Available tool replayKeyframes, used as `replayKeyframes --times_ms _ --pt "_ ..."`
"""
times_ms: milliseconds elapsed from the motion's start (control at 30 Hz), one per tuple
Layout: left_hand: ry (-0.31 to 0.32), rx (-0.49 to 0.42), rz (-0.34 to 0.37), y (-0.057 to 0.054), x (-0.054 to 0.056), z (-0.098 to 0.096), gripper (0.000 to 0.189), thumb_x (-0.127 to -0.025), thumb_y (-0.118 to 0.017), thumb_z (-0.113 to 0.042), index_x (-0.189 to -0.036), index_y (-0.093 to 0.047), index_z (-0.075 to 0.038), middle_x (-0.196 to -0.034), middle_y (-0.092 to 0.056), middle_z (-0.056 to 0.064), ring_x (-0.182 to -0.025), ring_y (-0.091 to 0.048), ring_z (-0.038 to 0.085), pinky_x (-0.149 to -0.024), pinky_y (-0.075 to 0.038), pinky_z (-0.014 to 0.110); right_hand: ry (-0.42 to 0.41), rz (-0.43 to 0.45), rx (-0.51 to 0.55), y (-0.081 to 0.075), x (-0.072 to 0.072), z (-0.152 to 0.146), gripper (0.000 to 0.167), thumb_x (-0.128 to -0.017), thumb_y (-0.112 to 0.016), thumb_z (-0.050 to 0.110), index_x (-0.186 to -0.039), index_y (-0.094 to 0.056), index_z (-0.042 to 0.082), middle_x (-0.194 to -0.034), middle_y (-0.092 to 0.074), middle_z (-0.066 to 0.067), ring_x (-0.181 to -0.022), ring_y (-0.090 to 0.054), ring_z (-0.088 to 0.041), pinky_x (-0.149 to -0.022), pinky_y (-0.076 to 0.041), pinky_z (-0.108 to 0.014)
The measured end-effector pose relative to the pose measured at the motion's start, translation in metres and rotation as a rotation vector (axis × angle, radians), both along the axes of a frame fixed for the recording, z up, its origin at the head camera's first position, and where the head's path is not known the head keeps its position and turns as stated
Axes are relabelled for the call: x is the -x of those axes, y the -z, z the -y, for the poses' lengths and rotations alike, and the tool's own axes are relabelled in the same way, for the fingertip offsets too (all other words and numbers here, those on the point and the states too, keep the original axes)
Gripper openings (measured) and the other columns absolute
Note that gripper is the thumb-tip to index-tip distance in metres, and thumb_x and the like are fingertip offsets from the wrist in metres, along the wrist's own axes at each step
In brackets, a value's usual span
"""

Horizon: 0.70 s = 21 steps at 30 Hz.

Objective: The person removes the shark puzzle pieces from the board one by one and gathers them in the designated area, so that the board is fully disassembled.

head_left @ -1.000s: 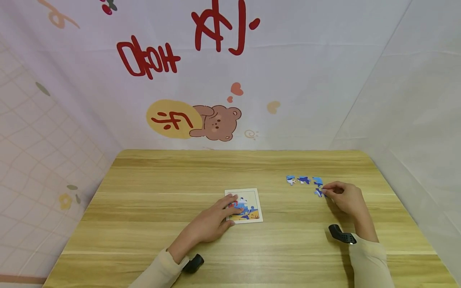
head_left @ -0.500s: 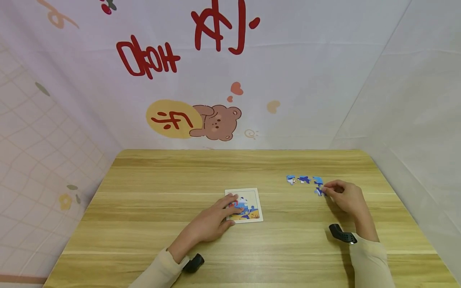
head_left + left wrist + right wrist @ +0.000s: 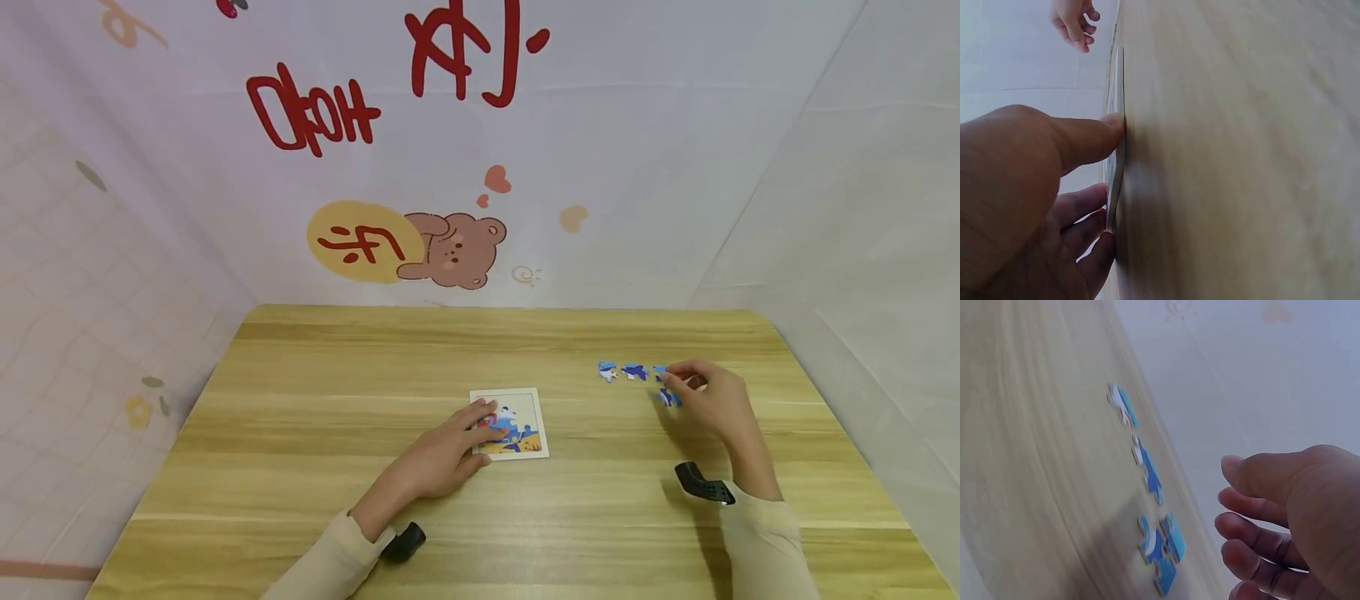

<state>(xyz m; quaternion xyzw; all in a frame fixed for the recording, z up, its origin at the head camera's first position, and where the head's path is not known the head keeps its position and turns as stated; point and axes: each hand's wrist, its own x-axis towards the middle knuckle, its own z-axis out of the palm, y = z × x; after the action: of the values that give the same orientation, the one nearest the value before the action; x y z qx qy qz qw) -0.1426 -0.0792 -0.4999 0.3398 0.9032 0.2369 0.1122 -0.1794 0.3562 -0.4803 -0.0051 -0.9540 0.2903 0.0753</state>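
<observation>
My left hand (image 3: 446, 458) rests on a square jigsaw board (image 3: 533, 403) with a white border, fingers spread over its left part. In the left wrist view the thumb (image 3: 1091, 140) touches the board's near edge. Part of the picture is hidden under the fingers. My right hand (image 3: 712, 400) hovers over loose blue jigsaw pieces, fingers loosely bent. Nothing shows between its thumb and fingers in the right wrist view (image 3: 1291, 519). Below it lie a blue-and-white piece (image 3: 667, 398) and a light blue piece (image 3: 1174, 537), partly hidden in the head view.
To the left of the right hand lie a dark blue piece (image 3: 634, 372) and a white-and-blue piece (image 3: 607, 372), in a row. The wooden table (image 3: 360, 358) meets a printed white cloth (image 3: 622, 150) at the back. Black wrist cameras (image 3: 403, 542) sit on both wrists.
My right hand has lifted off the blue-and-white piece and shifted slightly left and away, now over the light blue piece. The left hand stays on the board. The head view has tilted slightly.
</observation>
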Motion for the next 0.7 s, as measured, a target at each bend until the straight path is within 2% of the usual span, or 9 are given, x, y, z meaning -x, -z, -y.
replayKeyframes --times_ms 200,333,533,700 --pt "0.001 -0.017 0.02 -0.002 0.002 0.002 0.043 -0.104 -0.061 -0.028 -0.147 -0.059 -0.025 -0.168 -0.031 0.004 -0.158 -0.025 0.027 -0.118 -0.042 0.049 -0.059 -0.087 0.025 -0.004 0.003 0.024 0.022 -0.097 -0.073 0.027 -0.106 -0.078 0.008 -0.092 -0.075 -0.01 -0.076 -0.059 -0.006 -0.058 -0.045 -0.023" --pt "-0.001 -0.034 0.026 -0.002 0.003 0.003 0.042 -0.103 -0.063 -0.028 -0.146 -0.06 -0.025 -0.168 -0.031 0.003 -0.159 -0.024 0.027 -0.121 -0.038 0.049 -0.106 -0.118 0.037 -0.001 0.006 0.041 0.017 -0.095 -0.074 0.022 -0.103 -0.078 0.008 -0.091 -0.074 -0.009 -0.075 -0.06 -0.007 -0.059 -0.046 -0.022" --pt "0.003 -0.053 0.026 -0.002 0.003 0.005 0.041 -0.102 -0.065 -0.029 -0.142 -0.064 -0.024 -0.168 -0.033 0.003 -0.159 -0.025 0.027 -0.122 -0.037 0.049 -0.168 -0.102 0.077 0.006 0.006 0.066 0.018 -0.097 -0.073 0.021 -0.107 -0.077 0.007 -0.094 -0.072 -0.007 -0.079 -0.064 -0.016 -0.062 -0.049 -0.023" --pt "0.004 -0.07 0.045 -0.002 0.003 0.005 0.039 -0.101 -0.066 -0.028 -0.14 -0.066 -0.022 -0.167 -0.034 0.003 -0.158 -0.025 0.027 -0.123 -0.035 0.049 -0.217 -0.061 0.118 0.015 0.004 0.088 0.023 -0.098 -0.071 0.023 -0.113 -0.075 0.006 -0.093 -0.071 -0.004 -0.081 -0.065 -0.017 -0.067 -0.052 -0.024"
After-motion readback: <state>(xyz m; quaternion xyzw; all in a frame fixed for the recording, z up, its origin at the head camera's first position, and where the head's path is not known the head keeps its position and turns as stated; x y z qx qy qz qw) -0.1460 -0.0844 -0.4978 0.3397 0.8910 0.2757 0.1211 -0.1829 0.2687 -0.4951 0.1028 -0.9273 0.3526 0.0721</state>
